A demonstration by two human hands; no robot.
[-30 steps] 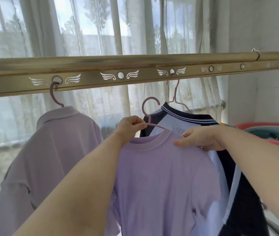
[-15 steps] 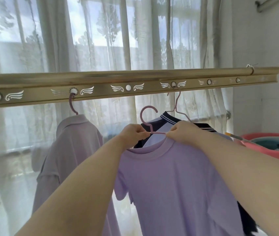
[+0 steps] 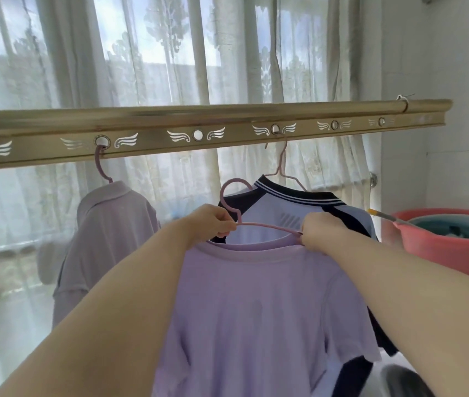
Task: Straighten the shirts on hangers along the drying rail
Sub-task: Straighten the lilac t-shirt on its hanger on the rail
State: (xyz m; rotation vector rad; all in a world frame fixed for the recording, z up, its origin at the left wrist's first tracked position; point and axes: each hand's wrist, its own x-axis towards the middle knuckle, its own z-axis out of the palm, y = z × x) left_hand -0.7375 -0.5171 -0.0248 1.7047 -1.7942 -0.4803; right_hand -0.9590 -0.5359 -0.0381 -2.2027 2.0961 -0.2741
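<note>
Head view, single frame.

- Drying rail (image 3: 199,121): gold bar, running level across the view, with a row of round holes flanked by wing marks.
- Lilac T-shirt (image 3: 256,310): on a pink hanger (image 3: 267,225), held up in front of me below the rail. The hanger's hook is free of the rail and curls up in front of the navy collar behind it.
- Left hand (image 3: 213,222): fingers curled round the hanger at the foot of its hook, at the left side of the neckline.
- Right hand (image 3: 318,230): closed on the hanger's right arm together with the neckline edge. I cannot tell which fingers do the pinching.
- Mauve collared shirt (image 3: 107,239): hangs to the left, turned partly sideways, its hanger hooked through a rail hole (image 3: 102,141).
- Navy and pale blue shirt (image 3: 299,207): hangs just behind the lilac one on a wire hanger (image 3: 282,167) hooked into a hole further right. The lilac shirt covers most of its front.
- One unoccupied hole (image 3: 198,135) lies between the two holes in use.
- Background: sheer curtains (image 3: 170,53) over a bright window.
- Right edge: pink basin (image 3: 451,253) with a teal basin (image 3: 462,222) nested inside, resting on a surface against the white wall.
</note>
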